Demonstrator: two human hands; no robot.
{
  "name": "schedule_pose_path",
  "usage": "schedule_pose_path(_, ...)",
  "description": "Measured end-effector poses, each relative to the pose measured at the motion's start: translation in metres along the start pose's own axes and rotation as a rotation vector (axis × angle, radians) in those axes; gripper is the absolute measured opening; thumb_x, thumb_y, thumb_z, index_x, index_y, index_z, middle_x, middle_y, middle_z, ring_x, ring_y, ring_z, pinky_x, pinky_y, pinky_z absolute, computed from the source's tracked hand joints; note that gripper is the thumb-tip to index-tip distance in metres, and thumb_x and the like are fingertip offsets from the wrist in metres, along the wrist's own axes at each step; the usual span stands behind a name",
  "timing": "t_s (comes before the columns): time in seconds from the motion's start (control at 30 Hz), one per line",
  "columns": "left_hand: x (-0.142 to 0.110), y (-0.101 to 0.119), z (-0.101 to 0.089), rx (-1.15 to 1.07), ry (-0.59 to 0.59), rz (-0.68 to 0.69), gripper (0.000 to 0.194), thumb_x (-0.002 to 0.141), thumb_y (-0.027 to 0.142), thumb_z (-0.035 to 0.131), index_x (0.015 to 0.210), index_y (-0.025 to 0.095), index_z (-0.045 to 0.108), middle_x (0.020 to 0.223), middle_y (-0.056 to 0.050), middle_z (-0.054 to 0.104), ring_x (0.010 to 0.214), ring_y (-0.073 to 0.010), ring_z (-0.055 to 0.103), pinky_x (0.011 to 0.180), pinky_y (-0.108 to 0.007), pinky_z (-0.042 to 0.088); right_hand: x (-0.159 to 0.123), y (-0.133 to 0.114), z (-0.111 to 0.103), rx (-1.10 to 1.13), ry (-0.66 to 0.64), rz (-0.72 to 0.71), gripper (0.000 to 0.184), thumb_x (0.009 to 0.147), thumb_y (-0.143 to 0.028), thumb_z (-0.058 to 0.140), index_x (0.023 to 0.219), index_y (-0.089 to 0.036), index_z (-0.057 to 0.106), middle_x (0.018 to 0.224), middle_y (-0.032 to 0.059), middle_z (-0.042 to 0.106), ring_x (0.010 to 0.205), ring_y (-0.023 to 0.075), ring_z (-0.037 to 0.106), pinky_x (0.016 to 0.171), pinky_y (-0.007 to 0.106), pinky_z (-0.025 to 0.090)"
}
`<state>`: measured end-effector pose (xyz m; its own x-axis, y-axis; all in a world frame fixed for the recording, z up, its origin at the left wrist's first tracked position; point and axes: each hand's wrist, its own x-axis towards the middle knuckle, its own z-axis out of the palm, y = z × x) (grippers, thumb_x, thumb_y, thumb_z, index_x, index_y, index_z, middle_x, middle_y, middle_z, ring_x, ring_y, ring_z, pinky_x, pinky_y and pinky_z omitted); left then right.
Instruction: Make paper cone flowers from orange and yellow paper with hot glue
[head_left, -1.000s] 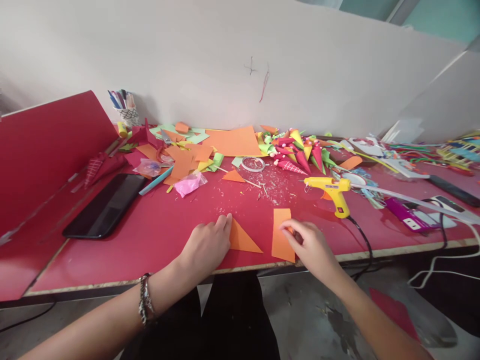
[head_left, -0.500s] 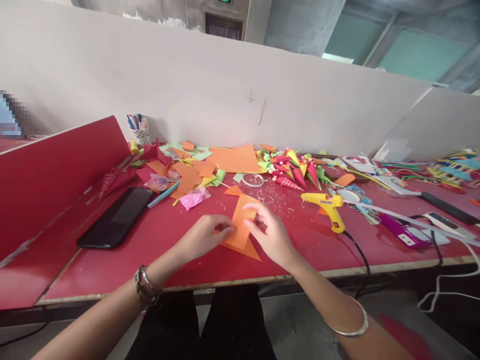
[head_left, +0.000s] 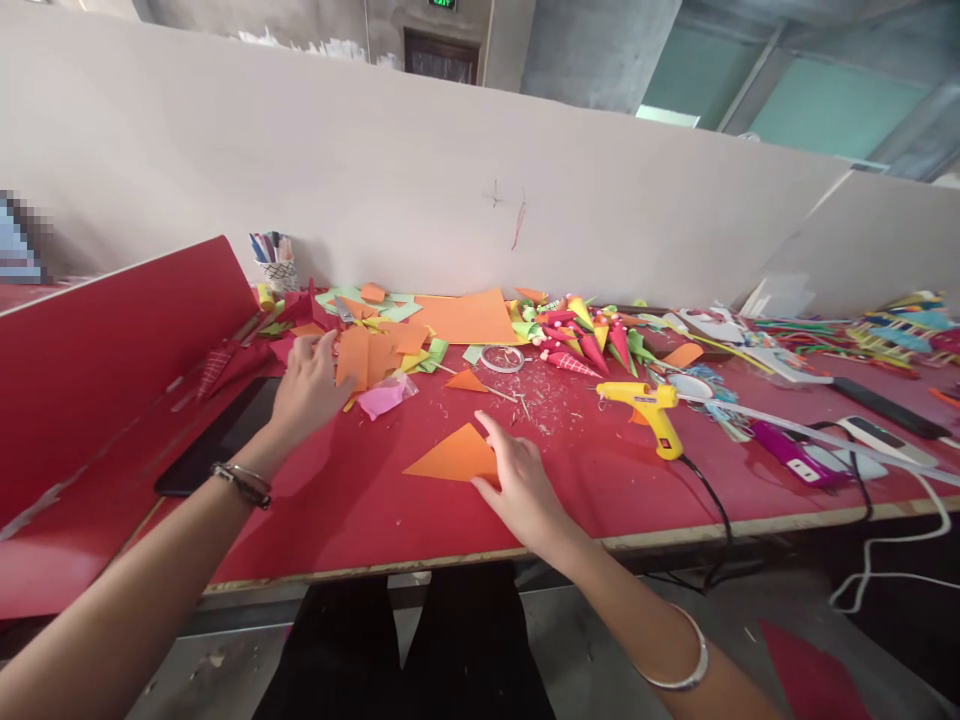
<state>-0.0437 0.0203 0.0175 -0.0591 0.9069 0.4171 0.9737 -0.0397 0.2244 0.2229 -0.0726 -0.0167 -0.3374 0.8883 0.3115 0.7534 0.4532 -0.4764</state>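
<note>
My left hand [head_left: 306,388] reaches out to the paper pile at the back left. It pinches an orange paper strip [head_left: 352,357] by its left edge, above the heap of orange scraps [head_left: 390,345]. My right hand [head_left: 519,487] is near the table's front edge and grips the right corner of an orange paper triangle [head_left: 452,459]. The index finger stretches along the triangle's upper edge. That triangle lies low over the red table [head_left: 360,510]. A smaller orange triangle [head_left: 466,381] lies further back.
A yellow glue gun [head_left: 649,405] with a black cord stands right of my right hand. Paper cones [head_left: 592,340], a tape ring [head_left: 502,358], a pink bag [head_left: 382,397], a pen cup [head_left: 275,262] and a black phone [head_left: 225,440] lie around. Tools and cables crowd the right end.
My left hand has carried the orange strip away from the centre to the pile at the back left. My right hand stays with the triangle, which now sits a little further from the edge.
</note>
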Motion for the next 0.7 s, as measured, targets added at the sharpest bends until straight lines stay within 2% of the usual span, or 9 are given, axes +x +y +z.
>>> schedule_pose_path(0.03, -0.006, 0.008, -0.002, 0.022, 0.046, 0.105, 0.062, 0.073, 0.025, 0.049, 0.127, 0.007, 0.028, 0.12, -0.017, 0.038, 0.113, -0.0313, 0.037, 0.091, -0.041, 0.034, 0.0, 0.0, -0.001, 0.023, 0.001, 0.004, 0.061, 0.075, -0.013, 0.045, 0.13, -0.023, 0.021, 0.113, 0.009, 0.055, 0.104, 0.0206, 0.051, 0.093, 0.042, 0.029)
schedule_pose_path(0.07, -0.013, 0.016, -0.005, 0.038, 0.036, 0.232, 0.063, 0.072, 0.022, 0.049, 0.129, 0.007, 0.026, 0.121, -0.018, 0.038, 0.113, -0.0307, 0.037, 0.092, -0.042, 0.033, 0.001, 0.001, -0.002, 0.046, -0.001, 0.008, 0.056, 0.075, -0.012, 0.044, 0.128, -0.023, 0.026, 0.111, 0.0081, 0.057, 0.102, 0.0196, 0.052, 0.094, 0.043, 0.026)
schedule_pose_path(0.17, -0.035, 0.041, -0.016, 0.038, -0.139, 0.688, 0.06, 0.074, 0.006, 0.039, 0.131, 0.017, 0.027, 0.13, -0.011, 0.035, 0.119, -0.0235, 0.032, 0.096, -0.039, 0.031, 0.002, 0.002, -0.009, 0.108, -0.038, 0.006, 0.029, 0.074, -0.009, 0.041, 0.097, -0.024, 0.052, 0.096, 0.0027, 0.062, 0.093, 0.017, 0.056, 0.096, 0.044, 0.02)
schedule_pose_path(0.23, -0.051, 0.054, -0.023, 0.064, -0.215, 0.913, 0.064, 0.072, 0.002, 0.04, 0.131, 0.025, 0.026, 0.136, -0.004, 0.031, 0.126, -0.0224, 0.022, 0.101, -0.04, 0.025, 0.002, 0.004, -0.014, 0.152, -0.088, -0.022, 0.025, 0.071, -0.004, 0.04, 0.077, -0.022, 0.055, 0.087, -0.0002, 0.063, 0.088, 0.0154, 0.057, 0.095, 0.043, 0.019)
schedule_pose_path(0.27, -0.058, 0.058, -0.027, 0.085, -0.237, 0.969, 0.065, 0.073, 0.003, 0.042, 0.13, 0.03, 0.027, 0.137, -0.001, 0.03, 0.128, -0.0223, 0.02, 0.103, -0.043, 0.022, 0.002, 0.005, -0.016, 0.173, -0.114, -0.038, 0.026, 0.068, -0.002, 0.039, 0.073, -0.022, 0.055, 0.085, -0.0009, 0.063, 0.088, 0.0149, 0.057, 0.094, 0.043, 0.02)
schedule_pose_path(0.37, -0.077, 0.065, -0.034, 0.085, -0.357, 1.053, 0.064, 0.077, 0.006, 0.046, 0.127, 0.041, 0.027, 0.135, 0.005, 0.034, 0.127, -0.018, 0.025, 0.104, -0.042, 0.022, 0.002, 0.009, -0.02, 0.204, -0.162, -0.076, 0.027, 0.065, 0.0, 0.041, 0.072, -0.022, 0.056, 0.092, -0.0005, 0.063, 0.093, 0.0151, 0.055, 0.095, 0.044, 0.019)
schedule_pose_path(0.47, -0.09, 0.067, -0.037, 0.018, -0.442, 1.095, 0.062, 0.082, 0.004, 0.038, 0.124, 0.048, 0.026, 0.132, 0.008, 0.039, 0.123, -0.0125, 0.033, 0.102, -0.036, 0.026, 0.003, 0.009, -0.021, 0.22, -0.206, -0.113, 0.022, 0.068, -0.004, 0.045, 0.073, -0.022, 0.056, 0.105, 0.0006, 0.06, 0.101, 0.0163, 0.052, 0.097, 0.046, 0.016)
schedule_pose_path(0.57, -0.095, 0.07, -0.035, -0.006, -0.459, 1.136, 0.049, 0.086, 0.007, 0.032, 0.124, 0.037, 0.035, 0.126, 0.001, 0.046, 0.115, -0.0137, 0.042, 0.097, -0.033, 0.032, 0.004, 0.008, -0.021, 0.243, -0.267, -0.168, 0.024, 0.069, -0.002, 0.043, 0.072, -0.021, 0.056, 0.107, 0.0007, 0.06, 0.103, 0.0153, 0.051, 0.097, 0.042, 0.022)
schedule_pose_path(0.7, -0.095, 0.071, -0.027, 0.059, -0.478, 1.135, 0.031, 0.087, 0.013, 0.031, 0.11, 0.021, 0.05, 0.104, -0.006, 0.059, 0.088, -0.0159, 0.055, 0.075, -0.029, 0.042, 0.003, 0.011, -0.023, 0.233, -0.342, -0.244, 0.036, 0.065, 0.006, 0.035, 0.073, -0.021, 0.057, 0.112, -0.0003, 0.056, 0.104, 0.0116, 0.049, 0.088, 0.029, 0.036)
